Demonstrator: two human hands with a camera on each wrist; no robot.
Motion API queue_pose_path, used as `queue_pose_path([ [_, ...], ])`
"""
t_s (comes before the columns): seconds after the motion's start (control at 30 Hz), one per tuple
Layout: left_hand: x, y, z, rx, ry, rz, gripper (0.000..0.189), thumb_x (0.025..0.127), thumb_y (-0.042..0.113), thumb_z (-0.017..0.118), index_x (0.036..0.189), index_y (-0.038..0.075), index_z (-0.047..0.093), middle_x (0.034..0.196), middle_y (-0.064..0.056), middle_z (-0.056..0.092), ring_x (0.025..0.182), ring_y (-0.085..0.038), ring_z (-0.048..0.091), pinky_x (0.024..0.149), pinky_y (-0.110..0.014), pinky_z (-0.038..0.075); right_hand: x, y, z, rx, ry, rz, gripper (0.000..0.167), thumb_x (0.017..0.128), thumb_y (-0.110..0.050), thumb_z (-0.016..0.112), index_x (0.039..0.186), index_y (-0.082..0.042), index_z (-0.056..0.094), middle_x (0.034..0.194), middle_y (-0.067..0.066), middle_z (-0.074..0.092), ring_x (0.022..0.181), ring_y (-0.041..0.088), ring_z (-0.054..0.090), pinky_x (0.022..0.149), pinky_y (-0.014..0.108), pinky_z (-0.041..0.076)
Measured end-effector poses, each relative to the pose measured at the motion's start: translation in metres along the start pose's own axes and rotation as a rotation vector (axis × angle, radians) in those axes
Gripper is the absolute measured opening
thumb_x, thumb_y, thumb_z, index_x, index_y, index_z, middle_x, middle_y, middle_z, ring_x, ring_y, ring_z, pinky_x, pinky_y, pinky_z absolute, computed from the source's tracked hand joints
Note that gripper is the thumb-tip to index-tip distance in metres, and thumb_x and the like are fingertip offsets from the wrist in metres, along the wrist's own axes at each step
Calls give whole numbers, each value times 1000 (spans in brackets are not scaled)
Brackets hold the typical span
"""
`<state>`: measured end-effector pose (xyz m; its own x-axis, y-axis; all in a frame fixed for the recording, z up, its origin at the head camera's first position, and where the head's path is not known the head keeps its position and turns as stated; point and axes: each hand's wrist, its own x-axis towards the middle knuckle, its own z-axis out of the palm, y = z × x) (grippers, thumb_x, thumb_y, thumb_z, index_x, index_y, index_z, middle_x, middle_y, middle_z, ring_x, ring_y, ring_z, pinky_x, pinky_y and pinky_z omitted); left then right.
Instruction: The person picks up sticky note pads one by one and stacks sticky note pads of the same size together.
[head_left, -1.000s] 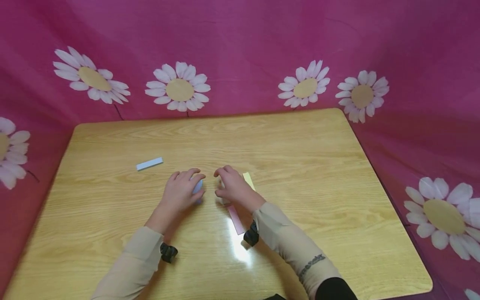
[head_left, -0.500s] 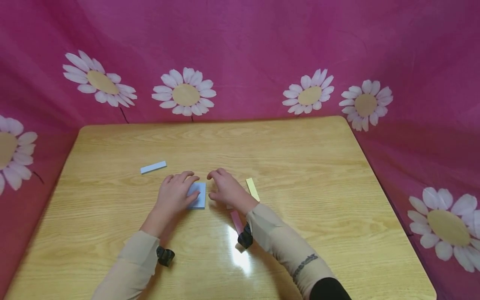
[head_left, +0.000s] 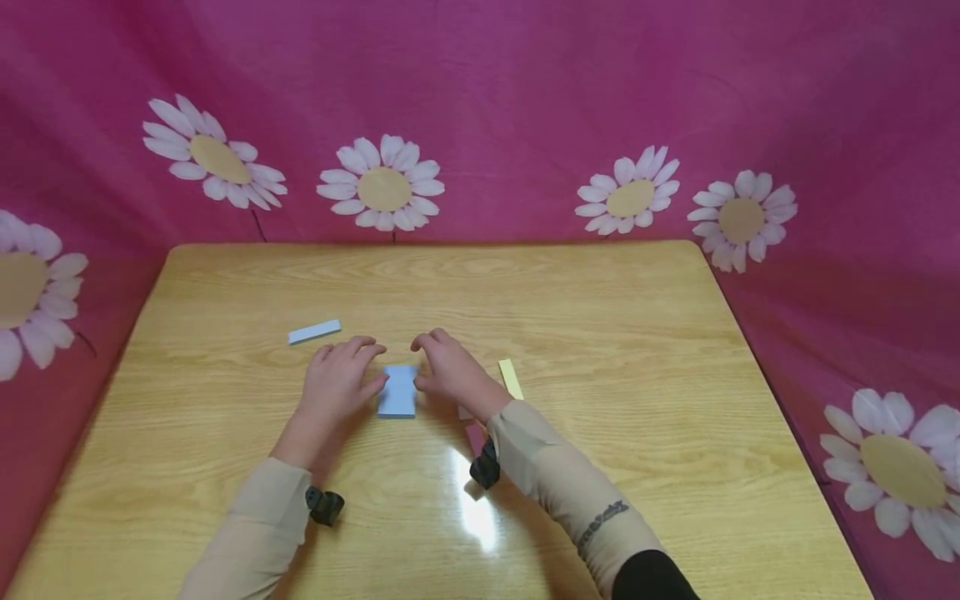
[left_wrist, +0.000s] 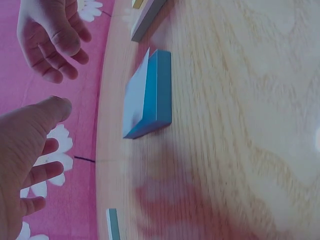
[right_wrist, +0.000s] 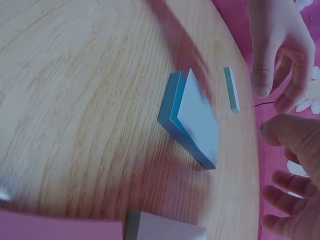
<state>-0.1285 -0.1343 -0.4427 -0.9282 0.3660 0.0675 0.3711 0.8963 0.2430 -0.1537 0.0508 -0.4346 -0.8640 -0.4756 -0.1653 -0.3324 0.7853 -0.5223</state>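
Note:
A blue sticky-note pad lies on the wooden table between the two hands. Its top sheet stands slightly raised, as both wrist views show. My left hand hovers at the pad's left side with loosely bent fingers, holding nothing. On the other side, my right hand is held over the table with its fingers bent and spread, also holding nothing. In the right wrist view the thumbs of the left hand and right hand are apart from the pad.
A narrow light-blue pad lies at the far left. Beneath and beside the right forearm are a narrow yellow pad, a pink one and a pale grey block. A pink flowered cloth hangs behind the table.
The left hand has moved left off the blue pad, uncovering it. The right hand has shifted left, from over the pale block to the blue pad's right side.

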Motion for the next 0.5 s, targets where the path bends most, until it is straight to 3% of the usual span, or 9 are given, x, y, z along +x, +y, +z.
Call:
queue_pose_path([
  [0.23, -4, -12, -1, -10, 47, -11, 38, 79, 29, 64, 111, 9, 59, 115, -10, 54, 104, -30, 52, 89, -50, 33, 4, -3, -1, 3, 12, -32, 44, 74, -14, 67, 114, -5, 52, 109, 11, 50, 92, 20, 51, 82, 30, 42],
  [0.5, -6, -21, -2, -17, 23, -64, 37, 81, 30, 63, 111, 9, 59, 117, -11, 53, 108, -29, 49, 91, -50, 31, 14, -6, -2, 6, 14, -32, 44, 74, -14, 66, 114, -6, 53, 110, 11, 50, 90, 20, 51, 81, 29, 43],
])
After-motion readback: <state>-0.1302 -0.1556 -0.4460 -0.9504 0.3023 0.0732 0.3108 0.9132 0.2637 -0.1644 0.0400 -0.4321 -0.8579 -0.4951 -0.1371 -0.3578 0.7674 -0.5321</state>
